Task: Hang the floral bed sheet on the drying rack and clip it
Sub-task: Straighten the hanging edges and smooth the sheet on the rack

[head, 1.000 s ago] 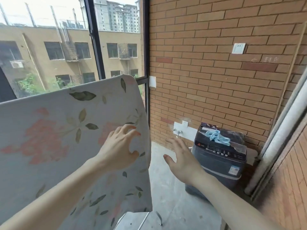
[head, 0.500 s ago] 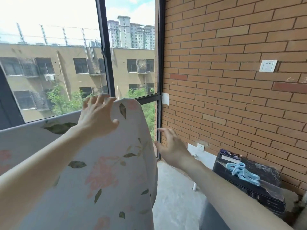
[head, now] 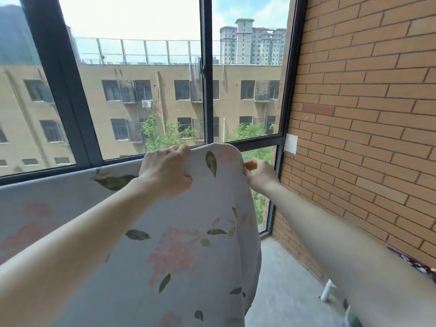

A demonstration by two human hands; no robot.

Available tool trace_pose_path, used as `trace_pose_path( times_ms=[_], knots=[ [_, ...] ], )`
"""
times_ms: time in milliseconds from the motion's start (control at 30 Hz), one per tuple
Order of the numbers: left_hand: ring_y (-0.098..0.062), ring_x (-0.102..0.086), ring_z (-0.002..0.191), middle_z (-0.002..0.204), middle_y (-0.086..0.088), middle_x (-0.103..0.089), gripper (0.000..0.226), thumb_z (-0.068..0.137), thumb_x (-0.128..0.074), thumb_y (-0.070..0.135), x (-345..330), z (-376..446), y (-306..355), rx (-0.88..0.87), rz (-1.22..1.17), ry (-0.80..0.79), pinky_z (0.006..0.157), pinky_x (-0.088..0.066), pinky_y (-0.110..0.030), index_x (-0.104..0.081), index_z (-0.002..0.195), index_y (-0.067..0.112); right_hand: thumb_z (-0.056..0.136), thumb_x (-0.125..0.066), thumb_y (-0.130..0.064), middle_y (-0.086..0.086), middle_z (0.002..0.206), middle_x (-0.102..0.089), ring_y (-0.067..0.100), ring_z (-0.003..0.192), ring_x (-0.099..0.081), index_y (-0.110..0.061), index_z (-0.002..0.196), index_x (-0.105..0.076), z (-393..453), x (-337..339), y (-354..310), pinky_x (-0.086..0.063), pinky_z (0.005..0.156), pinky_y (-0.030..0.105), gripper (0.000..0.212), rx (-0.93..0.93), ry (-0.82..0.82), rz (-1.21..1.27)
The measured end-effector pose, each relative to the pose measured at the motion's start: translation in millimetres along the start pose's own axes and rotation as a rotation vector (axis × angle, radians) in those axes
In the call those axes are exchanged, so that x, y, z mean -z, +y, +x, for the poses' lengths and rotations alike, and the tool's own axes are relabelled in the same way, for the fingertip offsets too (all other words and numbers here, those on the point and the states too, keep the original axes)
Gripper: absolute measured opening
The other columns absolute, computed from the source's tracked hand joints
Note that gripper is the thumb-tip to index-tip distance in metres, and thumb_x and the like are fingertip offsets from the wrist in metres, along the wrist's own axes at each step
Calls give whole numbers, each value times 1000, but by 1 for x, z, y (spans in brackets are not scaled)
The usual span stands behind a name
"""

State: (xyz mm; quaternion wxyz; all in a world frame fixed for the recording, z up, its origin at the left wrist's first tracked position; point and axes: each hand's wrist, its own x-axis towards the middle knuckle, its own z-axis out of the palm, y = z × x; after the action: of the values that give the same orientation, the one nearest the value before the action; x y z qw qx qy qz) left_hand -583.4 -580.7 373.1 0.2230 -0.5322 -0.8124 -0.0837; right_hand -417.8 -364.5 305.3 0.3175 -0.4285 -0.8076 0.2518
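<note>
floral bed sheet [head: 179,244] hangs draped over the rack's hidden top edge, by the window [head: 205,90]. left hand [head: 165,171] grips its fold, right hand [head: 260,173] pinches its corner edge. spreading seems done; next, probably fetch clips.

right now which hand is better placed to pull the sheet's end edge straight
Right. The right hand already pinches the floral sheet at its end edge by the rounded corner, on the side toward the brick wall. The left hand grips the top fold further in, holding it.
</note>
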Motion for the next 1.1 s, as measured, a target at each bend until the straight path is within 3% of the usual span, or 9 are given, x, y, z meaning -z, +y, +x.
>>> trace_pose_path(
  times_ms=[167,333,433,567,733,800,867,967,1100],
  knots=[
    [-22,-48,70,76,9,-44,35,77,-61,32,5,-2,-11,-16,6,-16,63,-34,-33,-48,109,26,96,-64,-31,-10,98,-76,17,85,-71,-30,94,-74,11,7,3,-53,73,30,10,67,20,-135],
    [-23,-46,73,73,12,-36,32,84,-57,33,12,-5,-13,-57,7,-26,65,-35,-34,-50,115,27,98,-59,-26,-7,85,-70,22,77,-61,-27,91,-69,15,8,-17,-46,64,31,11,94,284,-73],
    [-23,-47,71,72,9,-40,34,85,-56,33,11,-5,-14,-62,29,-14,61,-34,-33,-49,117,25,98,-55,-22,-3,91,-72,26,85,-67,-28,90,-64,11,-9,-20,-50,66,33,14,30,157,-47],
    [-27,-52,74,73,8,-41,31,84,-55,34,12,-7,-20,-62,27,-26,63,-39,-34,-48,112,25,101,-53,-19,-6,116,-70,19,91,-66,-24,117,-64,1,-8,-22,-45,66,28,20,43,222,103],
    [-22,-53,74,81,4,-51,32,81,-58,34,19,-4,-11,-36,-19,-66,59,-35,-32,-49,111,25,100,-56,-22,-4,129,-61,20,104,-62,-25,150,-44,-20,-6,-21,-52,69,28,51,-18,-148,98],
    [-23,-55,88,98,2,-54,47,82,-59,37,15,-3,-2,-53,-37,-86,69,-39,-35,-45,125,24,102,-58,-27,-4,142,-58,19,114,-61,-24,153,-42,-32,-1,-9,-57,86,36,53,-14,-71,149],
    [-27,-53,114,129,-4,-52,70,81,-62,41,7,-1,9,-105,-18,-60,91,-43,-41,-37,145,24,102,-59,-27,-5,146,-55,17,119,-60,-25,152,-43,-51,4,4,-56,99,41,52,6,-25,178],
    [-30,-36,138,152,-4,-39,81,80,-65,45,-4,-4,36,-183,-34,-4,116,-28,-45,-34,152,23,102,-58,-19,-6,148,-52,12,121,-57,-26,151,-43,-87,10,33,-51,103,38,52,20,-55,177],
    [-24,-30,145,157,3,-35,77,83,-64,46,-18,-18,92,-318,-172,0,123,-18,-39,-39,153,27,101,-59,-16,-14,144,-53,6,118,-57,-29,148,-46,-131,33,88,-48,100,29,50,-20,-19,199]
  ],
)
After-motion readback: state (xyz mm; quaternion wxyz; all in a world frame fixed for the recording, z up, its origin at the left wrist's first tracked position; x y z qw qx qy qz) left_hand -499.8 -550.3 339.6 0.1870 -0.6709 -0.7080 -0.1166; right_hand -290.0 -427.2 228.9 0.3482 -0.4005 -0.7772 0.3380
